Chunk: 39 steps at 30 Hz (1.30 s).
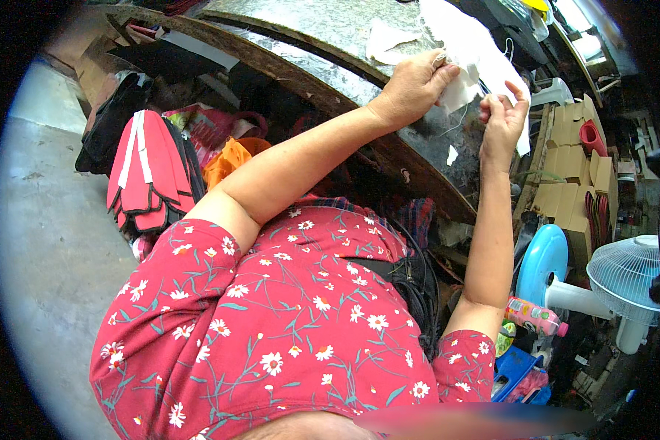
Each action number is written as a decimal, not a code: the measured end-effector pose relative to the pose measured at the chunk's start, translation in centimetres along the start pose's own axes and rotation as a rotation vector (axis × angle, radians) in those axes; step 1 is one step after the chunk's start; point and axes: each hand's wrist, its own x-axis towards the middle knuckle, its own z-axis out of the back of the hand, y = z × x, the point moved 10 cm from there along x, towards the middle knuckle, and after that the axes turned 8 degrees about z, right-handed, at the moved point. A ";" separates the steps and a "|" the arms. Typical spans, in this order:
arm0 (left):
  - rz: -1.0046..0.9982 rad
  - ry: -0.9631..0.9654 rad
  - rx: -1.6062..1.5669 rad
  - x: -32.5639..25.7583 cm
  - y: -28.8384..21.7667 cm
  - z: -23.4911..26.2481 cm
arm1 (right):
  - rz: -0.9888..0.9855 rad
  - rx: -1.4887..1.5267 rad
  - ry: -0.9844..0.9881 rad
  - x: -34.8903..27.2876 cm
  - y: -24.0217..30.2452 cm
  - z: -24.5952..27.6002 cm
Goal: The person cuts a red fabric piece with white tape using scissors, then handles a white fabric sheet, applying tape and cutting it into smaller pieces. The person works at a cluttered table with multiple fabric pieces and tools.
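My left hand (416,86) pinches the gathered edge of a white cloth piece (462,88) between thumb and fingers, above the worktable (447,150). A loose white thread (456,123) trails from the cloth toward the table. To the right of it is my right hand (503,126), its fingers curled in and the index finger raised. Something small may be in its curled fingers, but I cannot make it out. More white cloth (484,33) spreads behind and beside both hands. A flat white scrap (390,41) lies on the table, and a smaller scrap (452,155) lies closer to me.
Red, black-edged padded pieces (143,165) hang in a stack at the left, beside an orange cloth (231,160). On the right stand cardboard boxes (561,198), a blue and white fan (623,275), a pink bottle (535,315) and a blue basket (517,370).
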 end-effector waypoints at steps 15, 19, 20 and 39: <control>-0.145 0.114 0.069 -0.4 -0.9 -1.8 | 0.733 -0.572 0.075 -3.3 8.8 -3.9; -0.151 0.099 0.081 -0.4 -1.0 -1.6 | 0.813 -0.640 0.081 -3.7 9.5 -4.5; -0.152 0.086 0.104 -0.3 -1.1 -1.5 | 0.812 -0.629 0.105 -3.8 9.5 -4.7; -0.083 0.116 0.245 -0.4 -1.1 -1.6 | 0.085 -0.100 -0.001 0.2 0.4 -0.5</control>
